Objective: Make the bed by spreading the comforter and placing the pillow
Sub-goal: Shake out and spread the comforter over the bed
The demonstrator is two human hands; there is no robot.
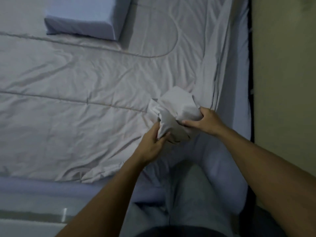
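- Spreading step: gripping bunched corner of comforter (177, 106) with left hand (154, 141) and right hand (207, 121), fingers curled.
- Well beyond left hand: pillow (83, 16).
- Next, probably: unfolding corner flat, outward past right hand.

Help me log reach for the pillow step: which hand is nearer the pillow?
Left, narrowly. Both grip the bunched comforter, with the pillow far off up-left: the left hand on the bunch's left, the right hand on its right.
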